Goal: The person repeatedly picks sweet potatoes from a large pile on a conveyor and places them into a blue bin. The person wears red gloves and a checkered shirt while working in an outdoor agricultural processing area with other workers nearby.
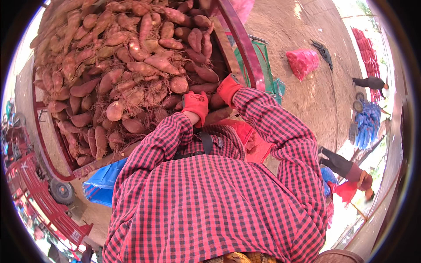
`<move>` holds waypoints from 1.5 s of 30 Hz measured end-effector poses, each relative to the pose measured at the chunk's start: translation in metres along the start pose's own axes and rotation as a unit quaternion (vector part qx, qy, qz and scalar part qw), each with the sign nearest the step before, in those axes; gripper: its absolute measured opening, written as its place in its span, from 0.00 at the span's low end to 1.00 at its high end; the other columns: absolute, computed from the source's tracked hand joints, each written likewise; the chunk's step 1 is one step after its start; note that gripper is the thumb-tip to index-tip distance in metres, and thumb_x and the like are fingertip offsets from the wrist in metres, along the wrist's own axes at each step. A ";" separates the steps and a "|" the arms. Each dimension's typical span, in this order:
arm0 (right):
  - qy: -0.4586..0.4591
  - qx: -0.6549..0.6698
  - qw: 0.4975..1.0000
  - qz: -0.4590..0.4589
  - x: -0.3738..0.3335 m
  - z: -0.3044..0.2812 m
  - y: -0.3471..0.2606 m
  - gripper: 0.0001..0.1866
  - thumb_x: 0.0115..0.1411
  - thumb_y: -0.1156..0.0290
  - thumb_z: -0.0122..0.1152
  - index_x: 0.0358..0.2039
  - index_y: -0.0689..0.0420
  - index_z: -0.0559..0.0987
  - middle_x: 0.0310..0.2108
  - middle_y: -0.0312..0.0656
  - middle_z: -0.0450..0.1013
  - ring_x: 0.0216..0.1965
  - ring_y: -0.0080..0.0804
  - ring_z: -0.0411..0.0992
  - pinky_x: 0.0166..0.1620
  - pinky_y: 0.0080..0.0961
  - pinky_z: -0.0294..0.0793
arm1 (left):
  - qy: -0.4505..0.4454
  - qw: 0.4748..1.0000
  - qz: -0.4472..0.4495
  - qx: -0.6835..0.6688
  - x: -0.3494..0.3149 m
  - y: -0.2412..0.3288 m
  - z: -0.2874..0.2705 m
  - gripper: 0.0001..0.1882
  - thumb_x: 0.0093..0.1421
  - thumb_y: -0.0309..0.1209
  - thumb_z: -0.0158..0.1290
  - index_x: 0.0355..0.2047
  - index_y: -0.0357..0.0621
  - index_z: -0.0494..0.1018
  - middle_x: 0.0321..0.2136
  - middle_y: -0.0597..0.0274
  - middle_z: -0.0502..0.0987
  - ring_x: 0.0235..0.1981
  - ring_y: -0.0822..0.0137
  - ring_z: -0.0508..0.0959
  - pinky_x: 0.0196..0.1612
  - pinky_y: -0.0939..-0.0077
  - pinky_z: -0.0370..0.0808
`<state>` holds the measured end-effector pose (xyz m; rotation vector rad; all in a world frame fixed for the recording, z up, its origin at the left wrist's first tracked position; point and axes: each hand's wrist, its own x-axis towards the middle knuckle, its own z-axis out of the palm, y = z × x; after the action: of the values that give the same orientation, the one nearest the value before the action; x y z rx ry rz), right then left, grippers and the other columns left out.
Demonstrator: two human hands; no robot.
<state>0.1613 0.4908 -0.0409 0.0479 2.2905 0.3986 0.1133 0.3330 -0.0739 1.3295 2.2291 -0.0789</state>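
Note:
A large heap of reddish sweet potatoes (140, 68), many with stringy roots, fills a red metal cart bed (250, 57). My left hand (196, 107), in a red glove, lies at the near right edge of the heap. Its fingers look curled, and whatever they hold is hidden. My right hand (229, 89), also red-gloved, is a little farther right, by the bed's side wall and a few loose sweet potatoes. Its fingers point down and are mostly out of sight. Close to my body, under my right forearm, a red sack (252, 140) hangs below the bed's edge.
Blue crates (103, 184) stand left of me. Green mesh (258, 61) sits beyond the cart's right side. A filled pink mesh sack (302, 62) rests on the dirt ground. Two people (351, 171) are at the right. Another red cart (37, 199) is at far left.

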 end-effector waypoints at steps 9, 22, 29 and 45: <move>0.163 0.274 0.947 0.042 -0.170 -0.067 0.057 0.24 0.48 0.50 0.72 0.37 0.55 0.82 0.33 0.47 0.82 0.38 0.46 0.81 0.47 0.45 0.75 | 0.163 0.728 -0.007 -0.666 -0.052 -0.044 -0.088 0.23 0.58 0.32 0.64 0.51 0.35 0.72 0.37 0.56 0.81 0.40 0.63 0.82 0.45 0.66 0.79; 0.498 0.427 0.744 0.126 -0.232 -0.033 0.090 0.27 0.41 0.52 0.80 0.39 0.53 0.83 0.26 0.42 0.78 0.30 0.45 0.78 0.35 0.39 0.74 | 0.261 0.490 0.331 -0.763 0.042 0.067 -0.303 0.24 0.65 0.35 0.63 0.56 0.34 0.73 0.50 0.55 0.80 0.55 0.65 0.80 0.56 0.71 0.78; 0.511 0.548 0.649 0.131 -0.220 -0.020 0.084 0.32 0.41 0.61 0.81 0.49 0.58 0.83 0.31 0.44 0.81 0.32 0.40 0.82 0.36 0.33 0.79 | 0.135 0.650 0.343 -0.664 0.108 0.079 -0.314 0.21 0.63 0.27 0.60 0.56 0.36 0.74 0.44 0.58 0.82 0.48 0.67 0.82 0.52 0.75 0.78; 0.264 0.954 -0.142 -0.008 -0.136 0.032 0.076 0.30 0.65 0.42 0.61 0.49 0.59 0.76 0.40 0.39 0.78 0.33 0.27 0.75 0.34 0.27 0.74 | 0.257 0.738 0.271 -0.563 0.048 0.065 -0.119 0.20 0.53 0.14 0.49 0.45 0.39 0.79 0.56 0.54 0.72 0.46 0.62 0.78 0.44 0.69 0.77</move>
<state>0.2709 0.5497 0.0579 -0.8632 -0.3340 2.3305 0.0999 0.4422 0.0193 1.1955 1.5128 1.7319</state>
